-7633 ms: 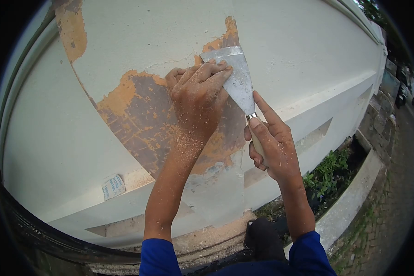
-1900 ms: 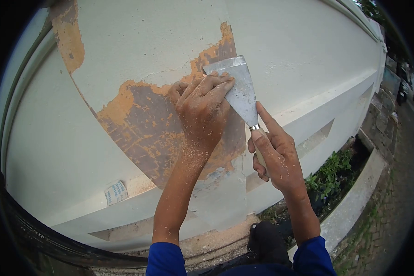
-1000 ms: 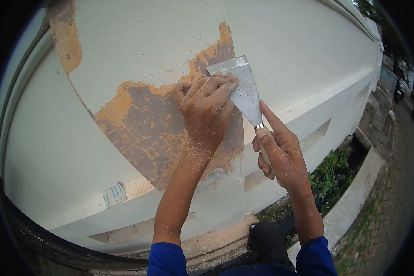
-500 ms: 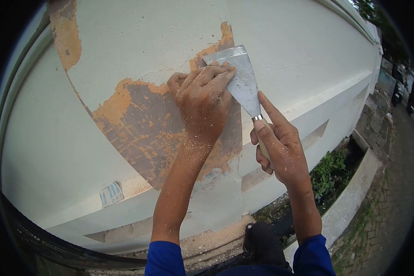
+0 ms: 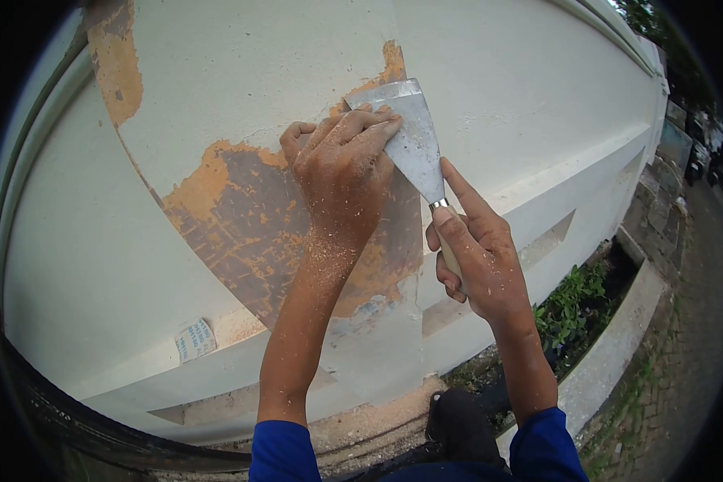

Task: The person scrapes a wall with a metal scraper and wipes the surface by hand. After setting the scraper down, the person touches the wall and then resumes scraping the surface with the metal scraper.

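A wide paint scraper with a steel blade and a pale wooden handle lies against the white wall. My right hand is closed round its handle, index finger stretched along toward the blade. The fingertips of my left hand press on the blade's left side, the fingers bent and dusted with flakes. Under the blade's edge is a strip of orange and brown where paint has come off. A larger bare patch spreads behind my left hand and forearm, which hide part of it.
A piece of printed paper rests on the wall's lower ledge at left. Pale debris covers the ground by my dark-clad leg. Green plants grow in a trough at right, beside a concrete curb and a paved path.
Both hands and the scraper have shifted slightly to the left along the wall. The grip on the scraper looks the same.
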The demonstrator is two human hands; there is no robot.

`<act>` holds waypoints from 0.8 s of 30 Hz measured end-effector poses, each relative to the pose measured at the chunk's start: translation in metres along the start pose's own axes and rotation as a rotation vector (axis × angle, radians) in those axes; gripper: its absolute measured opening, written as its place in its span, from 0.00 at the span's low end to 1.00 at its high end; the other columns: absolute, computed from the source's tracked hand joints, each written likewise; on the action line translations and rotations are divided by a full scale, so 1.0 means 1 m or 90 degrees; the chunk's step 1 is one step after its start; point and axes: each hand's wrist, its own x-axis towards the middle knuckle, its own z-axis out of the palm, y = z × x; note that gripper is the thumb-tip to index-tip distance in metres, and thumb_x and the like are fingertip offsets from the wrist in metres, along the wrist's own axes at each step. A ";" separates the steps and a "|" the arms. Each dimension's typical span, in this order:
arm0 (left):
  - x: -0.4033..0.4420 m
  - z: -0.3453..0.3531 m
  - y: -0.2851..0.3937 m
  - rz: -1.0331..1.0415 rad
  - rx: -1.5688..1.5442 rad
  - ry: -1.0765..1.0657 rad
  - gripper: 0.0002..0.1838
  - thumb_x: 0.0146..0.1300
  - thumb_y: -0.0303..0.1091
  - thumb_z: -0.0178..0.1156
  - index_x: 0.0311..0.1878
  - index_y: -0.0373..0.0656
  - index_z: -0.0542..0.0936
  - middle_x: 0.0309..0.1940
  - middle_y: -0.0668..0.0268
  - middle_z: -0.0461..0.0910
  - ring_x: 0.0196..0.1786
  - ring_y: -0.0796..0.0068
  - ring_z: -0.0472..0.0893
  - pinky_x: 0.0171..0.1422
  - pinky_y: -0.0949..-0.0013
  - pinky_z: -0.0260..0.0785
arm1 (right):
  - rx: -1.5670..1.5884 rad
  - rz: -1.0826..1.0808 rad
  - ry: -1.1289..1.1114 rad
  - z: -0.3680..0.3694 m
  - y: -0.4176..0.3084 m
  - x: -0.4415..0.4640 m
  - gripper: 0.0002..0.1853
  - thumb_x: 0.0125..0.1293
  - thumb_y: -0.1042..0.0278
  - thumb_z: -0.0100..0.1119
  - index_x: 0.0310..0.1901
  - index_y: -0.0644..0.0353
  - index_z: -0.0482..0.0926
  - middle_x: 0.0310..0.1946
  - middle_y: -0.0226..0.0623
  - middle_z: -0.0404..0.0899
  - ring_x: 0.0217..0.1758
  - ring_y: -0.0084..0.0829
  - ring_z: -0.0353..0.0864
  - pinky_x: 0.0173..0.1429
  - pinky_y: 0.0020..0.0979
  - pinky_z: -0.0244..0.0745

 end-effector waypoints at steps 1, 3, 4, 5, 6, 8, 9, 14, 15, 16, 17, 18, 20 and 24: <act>0.004 0.000 0.000 0.009 0.018 0.010 0.11 0.52 0.26 0.65 0.39 0.50 0.87 0.39 0.74 0.87 0.45 0.79 0.82 0.57 0.62 0.56 | 0.012 -0.005 -0.004 0.000 -0.003 0.002 0.28 0.75 0.63 0.47 0.73 0.60 0.57 0.23 0.28 0.72 0.13 0.12 0.65 0.11 0.18 0.58; -0.006 0.001 0.003 -0.015 -0.014 -0.001 0.11 0.52 0.26 0.65 0.39 0.50 0.87 0.39 0.74 0.87 0.45 0.79 0.82 0.57 0.61 0.57 | 0.006 0.015 -0.014 -0.002 -0.001 -0.004 0.29 0.74 0.66 0.48 0.74 0.61 0.56 0.23 0.29 0.74 0.14 0.12 0.66 0.13 0.19 0.59; -0.010 0.001 0.003 -0.024 -0.029 -0.007 0.11 0.52 0.26 0.66 0.39 0.50 0.87 0.39 0.74 0.87 0.44 0.79 0.82 0.56 0.61 0.57 | 0.005 0.023 -0.018 -0.003 0.001 -0.006 0.29 0.74 0.68 0.48 0.74 0.61 0.55 0.23 0.30 0.75 0.14 0.12 0.67 0.14 0.19 0.60; -0.010 0.001 0.001 -0.020 -0.028 -0.012 0.11 0.52 0.26 0.66 0.39 0.50 0.87 0.39 0.74 0.87 0.45 0.79 0.82 0.56 0.61 0.57 | -0.003 0.031 -0.019 -0.005 0.000 -0.006 0.29 0.74 0.67 0.48 0.74 0.61 0.55 0.24 0.30 0.75 0.14 0.12 0.67 0.14 0.19 0.60; -0.010 0.001 0.000 -0.017 -0.027 -0.015 0.11 0.52 0.26 0.66 0.39 0.50 0.87 0.39 0.74 0.87 0.45 0.78 0.82 0.56 0.61 0.57 | -0.013 0.040 -0.021 -0.007 -0.001 -0.005 0.29 0.74 0.67 0.48 0.74 0.61 0.55 0.24 0.30 0.75 0.14 0.12 0.67 0.13 0.19 0.60; -0.008 0.001 0.001 -0.015 -0.024 -0.015 0.11 0.52 0.26 0.66 0.39 0.50 0.87 0.39 0.74 0.87 0.45 0.78 0.82 0.56 0.61 0.57 | -0.023 0.038 -0.018 -0.009 -0.002 -0.003 0.29 0.74 0.66 0.48 0.74 0.61 0.55 0.24 0.29 0.74 0.14 0.12 0.66 0.12 0.19 0.59; -0.004 0.001 0.003 -0.015 -0.021 -0.010 0.11 0.52 0.26 0.66 0.39 0.50 0.87 0.39 0.74 0.87 0.45 0.78 0.82 0.56 0.61 0.56 | -0.021 0.028 -0.015 -0.009 -0.003 -0.001 0.29 0.75 0.65 0.47 0.73 0.61 0.56 0.24 0.29 0.73 0.13 0.12 0.65 0.12 0.18 0.58; -0.018 0.012 0.010 -0.021 -0.040 -0.023 0.11 0.52 0.25 0.65 0.38 0.50 0.87 0.40 0.74 0.87 0.46 0.78 0.82 0.57 0.61 0.56 | -0.011 0.027 0.021 -0.010 0.016 -0.015 0.29 0.75 0.64 0.46 0.74 0.61 0.55 0.24 0.28 0.72 0.12 0.11 0.64 0.11 0.18 0.58; -0.017 0.015 0.009 -0.012 -0.036 -0.026 0.11 0.51 0.25 0.65 0.38 0.50 0.87 0.40 0.74 0.87 0.46 0.78 0.82 0.56 0.61 0.56 | -0.004 0.015 0.022 -0.010 0.017 -0.012 0.29 0.75 0.64 0.46 0.74 0.61 0.55 0.24 0.28 0.72 0.12 0.11 0.64 0.11 0.18 0.57; -0.015 0.016 0.008 -0.005 -0.033 -0.030 0.11 0.51 0.24 0.65 0.38 0.50 0.87 0.40 0.74 0.87 0.47 0.78 0.82 0.56 0.61 0.56 | 0.003 0.005 0.023 -0.008 0.017 -0.005 0.28 0.75 0.64 0.46 0.74 0.61 0.55 0.24 0.28 0.72 0.12 0.11 0.64 0.11 0.17 0.57; -0.008 0.017 0.006 0.000 -0.028 -0.018 0.11 0.51 0.24 0.65 0.39 0.50 0.87 0.40 0.74 0.87 0.47 0.78 0.82 0.56 0.61 0.56 | 0.011 -0.005 0.025 -0.007 0.016 0.000 0.28 0.75 0.64 0.46 0.74 0.61 0.56 0.23 0.28 0.72 0.12 0.11 0.64 0.10 0.17 0.57; 0.003 0.014 0.004 0.005 -0.024 -0.005 0.12 0.52 0.24 0.65 0.39 0.50 0.87 0.40 0.74 0.87 0.47 0.78 0.82 0.56 0.61 0.56 | 0.015 -0.011 0.025 -0.006 0.013 0.003 0.28 0.75 0.64 0.46 0.73 0.61 0.56 0.24 0.28 0.72 0.12 0.11 0.64 0.10 0.17 0.57; 0.004 0.013 0.004 0.002 -0.032 -0.002 0.12 0.52 0.24 0.65 0.39 0.50 0.87 0.40 0.74 0.87 0.47 0.78 0.82 0.56 0.61 0.56 | 0.022 -0.018 0.023 -0.004 0.006 0.004 0.28 0.75 0.64 0.46 0.73 0.62 0.56 0.24 0.28 0.72 0.12 0.11 0.64 0.10 0.17 0.57; -0.008 0.013 0.005 -0.004 -0.050 -0.011 0.12 0.52 0.24 0.64 0.39 0.51 0.87 0.40 0.75 0.87 0.46 0.79 0.82 0.56 0.61 0.57 | 0.005 0.012 0.022 -0.009 0.012 -0.007 0.28 0.75 0.64 0.46 0.73 0.63 0.56 0.24 0.27 0.72 0.12 0.11 0.64 0.10 0.17 0.57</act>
